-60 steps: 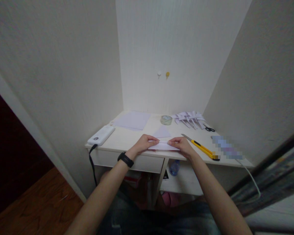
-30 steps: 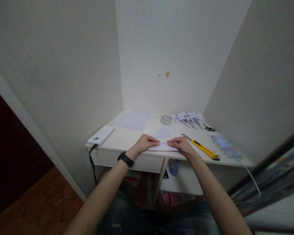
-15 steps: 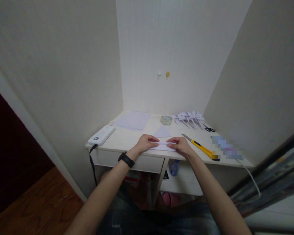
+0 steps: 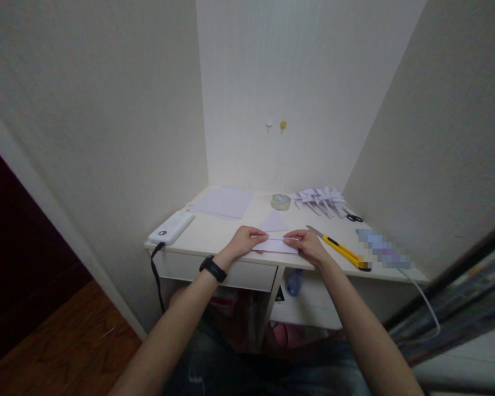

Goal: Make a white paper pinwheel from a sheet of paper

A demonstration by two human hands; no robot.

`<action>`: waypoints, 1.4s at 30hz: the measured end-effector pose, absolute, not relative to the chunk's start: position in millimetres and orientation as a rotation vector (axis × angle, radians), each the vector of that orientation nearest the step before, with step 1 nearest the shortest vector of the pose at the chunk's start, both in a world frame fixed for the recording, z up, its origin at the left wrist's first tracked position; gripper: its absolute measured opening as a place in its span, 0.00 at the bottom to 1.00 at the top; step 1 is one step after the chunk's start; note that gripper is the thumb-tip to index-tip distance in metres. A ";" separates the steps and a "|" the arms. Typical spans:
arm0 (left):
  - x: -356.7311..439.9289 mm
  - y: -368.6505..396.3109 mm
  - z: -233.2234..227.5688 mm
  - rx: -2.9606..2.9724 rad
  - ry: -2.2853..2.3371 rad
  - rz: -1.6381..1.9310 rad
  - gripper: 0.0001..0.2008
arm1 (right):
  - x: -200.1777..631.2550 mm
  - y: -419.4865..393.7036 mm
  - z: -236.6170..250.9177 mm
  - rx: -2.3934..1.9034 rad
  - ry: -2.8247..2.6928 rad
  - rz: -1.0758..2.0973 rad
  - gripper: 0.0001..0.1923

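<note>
Left hand [image 4: 244,241] and right hand [image 4: 306,245] apparently pinching folded paper [image 4: 274,246] (white desk [image 4: 206,235]), yellow cutter [image 4: 340,250] nearby

White desk [image 4: 214,234] set in a wall corner, a drawer front under its near edge; power bank [image 4: 171,227] at the near left corner, its black strap hanging over the edge; flat sheets [image 4: 224,202] at the back left; tape roll [image 4: 280,202] at the back centre; folded paper pieces [image 4: 319,199] fanned at the back right, scissors [image 4: 353,218] just beside them; folded sheet [image 4: 274,245] near the front edge at centre, paper triangle [image 4: 274,222] just behind it; yellow knife [image 4: 339,248] lying diagonally to the right; blurred flat object [image 4: 384,249] at the far right, a white cable running off the edge from it.
</note>
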State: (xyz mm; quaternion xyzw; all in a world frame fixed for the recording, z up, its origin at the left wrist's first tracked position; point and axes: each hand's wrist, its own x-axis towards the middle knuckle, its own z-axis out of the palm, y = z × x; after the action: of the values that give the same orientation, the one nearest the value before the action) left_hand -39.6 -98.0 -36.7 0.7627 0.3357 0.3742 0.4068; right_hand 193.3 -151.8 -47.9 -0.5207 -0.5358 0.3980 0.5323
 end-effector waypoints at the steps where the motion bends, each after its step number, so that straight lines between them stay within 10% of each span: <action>1: -39.1 -99.0 -36.7 1.870 0.835 0.934 0.15 | 193.3 -152.0 -47.5 -1.240 -1.273 0.948 0.22; 42: -38.9 -107.1 -29.0 2.000 0.869 0.837 0.18 | 189.0 -158.1 -40.2 -1.342 -1.550 0.794 0.21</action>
State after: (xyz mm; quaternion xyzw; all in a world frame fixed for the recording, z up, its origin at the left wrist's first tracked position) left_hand -38.9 -107.1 -29.0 0.7876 0.3423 0.3298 0.3922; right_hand 189.0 -158.1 -40.2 -0.5438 -0.6280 0.3216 0.4544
